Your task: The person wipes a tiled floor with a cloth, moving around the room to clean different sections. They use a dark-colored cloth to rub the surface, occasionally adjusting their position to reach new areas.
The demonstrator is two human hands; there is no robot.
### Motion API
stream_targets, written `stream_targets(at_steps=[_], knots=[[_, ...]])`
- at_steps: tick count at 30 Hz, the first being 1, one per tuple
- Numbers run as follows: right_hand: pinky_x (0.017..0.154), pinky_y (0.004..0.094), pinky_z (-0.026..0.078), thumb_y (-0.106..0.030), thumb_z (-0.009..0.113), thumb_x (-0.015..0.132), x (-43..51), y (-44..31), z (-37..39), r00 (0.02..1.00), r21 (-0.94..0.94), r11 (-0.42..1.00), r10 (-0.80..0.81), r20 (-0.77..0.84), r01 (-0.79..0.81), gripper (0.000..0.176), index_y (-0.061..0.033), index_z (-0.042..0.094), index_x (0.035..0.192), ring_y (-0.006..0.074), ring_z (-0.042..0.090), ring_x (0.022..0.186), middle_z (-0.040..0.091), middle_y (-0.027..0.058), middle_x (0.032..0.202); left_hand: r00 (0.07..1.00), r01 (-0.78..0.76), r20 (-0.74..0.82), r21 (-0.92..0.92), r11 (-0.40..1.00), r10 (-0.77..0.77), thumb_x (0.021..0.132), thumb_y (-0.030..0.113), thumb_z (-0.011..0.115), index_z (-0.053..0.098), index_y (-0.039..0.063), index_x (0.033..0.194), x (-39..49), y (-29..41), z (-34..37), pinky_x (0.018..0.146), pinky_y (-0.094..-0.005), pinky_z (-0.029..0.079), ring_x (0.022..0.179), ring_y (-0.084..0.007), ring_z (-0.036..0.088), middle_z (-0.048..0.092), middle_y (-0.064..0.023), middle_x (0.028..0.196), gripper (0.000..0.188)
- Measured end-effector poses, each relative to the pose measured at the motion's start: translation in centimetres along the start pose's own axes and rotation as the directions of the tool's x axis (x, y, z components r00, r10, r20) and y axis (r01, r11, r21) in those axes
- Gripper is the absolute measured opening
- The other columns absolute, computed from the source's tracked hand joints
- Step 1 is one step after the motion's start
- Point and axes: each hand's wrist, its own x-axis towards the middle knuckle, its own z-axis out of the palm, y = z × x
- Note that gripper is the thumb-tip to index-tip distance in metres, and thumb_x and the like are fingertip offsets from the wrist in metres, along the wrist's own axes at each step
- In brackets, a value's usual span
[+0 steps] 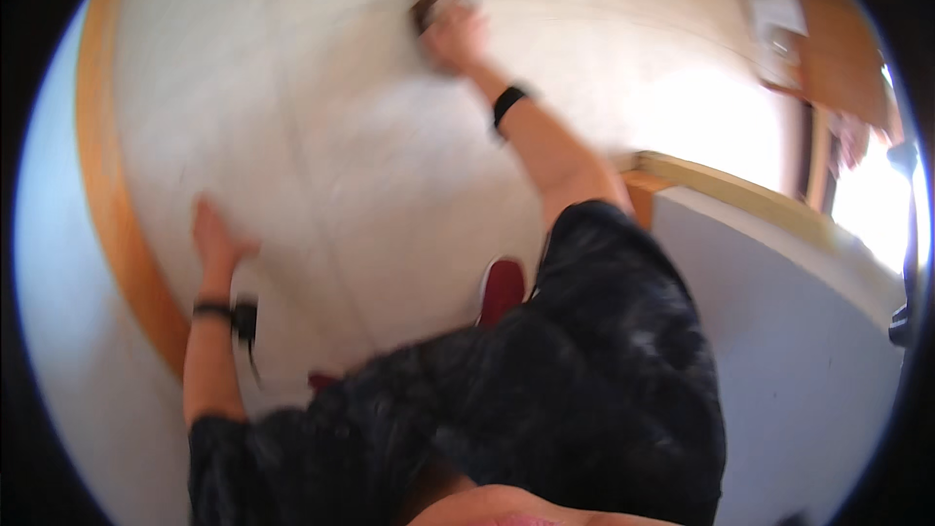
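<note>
My right hand [459,35] reaches far out over the pale floor [365,161] and grips a dark brown object [429,4]. Motion blur hides what that object is, and I cannot tell whether it touches the floor. Lower on the left, my left hand [213,234] holds nothing, its thumb spread from the fingers. It is nearest to the floor's left side, beside an orange-brown wooden baseboard [109,175]. Both wrists wear black bands, and a small dark device [245,318] hangs from the left one.
One red shoe [504,288] of mine stands on the floor. To my right rises a grey panel [774,299] with a wooden top edge [738,179]. At the upper right is a brown wooden surface [840,51] with white paper [778,4] on it. A pale wall [58,234] borders the left.
</note>
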Motion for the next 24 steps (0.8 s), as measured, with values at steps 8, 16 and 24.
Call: stream_targets(at_steps=[8,16,24], knots=[[0.104,0.0506,0.042,-0.013,0.055,0.088,-7.1,-15.7,4.8,0.885,0.044,0.893,-0.449,0.121,0.447,0.059,-0.0398,0.052,0.14,0.0322,0.048,0.127,0.052,0.0056,0.138,0.989,0.149,-0.01,-0.037,0.988,-0.149,0.051,0.04,0.097,0.015,0.007,0.159,-1.4,1.5,-1.5,0.11,-0.0506,0.039,0.138,-0.0441,0.038,0.017,-0.0136,0.166,0.139],[0.099,0.0429,0.043,-0.003,0.062,0.08,-24.0,-15.4,2.7,0.522,0.379,0.643,-0.764,0.379,0.665,0.057,-0.0353,0.065,0.128,0.0264,0.051,0.119,0.056,-0.0016,0.133,0.982,0.188,-0.004,-0.021,0.982,-0.188,0.055,0.039,0.095,0.014,0.01,0.16,-0.9,2.3,-1.9,0.113,-0.0514,0.036,0.14,-0.0436,0.036,0.013,-0.011,0.168,0.136],[0.103,0.0386,0.048,0.011,0.053,0.072,-20.5,0.0,-0.2,0.923,0.701,0.648,-0.382,-0.039,0.298,0.056,-0.0079,0.065,0.124,0.0286,0.056,0.118,0.056,0.0115,0.127,0.988,0.144,-0.049,-0.065,0.987,-0.147,0.057,0.034,0.095,0.016,0.009,0.159,-0.8,1.9,-1.3,0.114,-0.0514,0.034,0.141,-0.0439,0.037,0.018,-0.0108,0.167,0.132]])
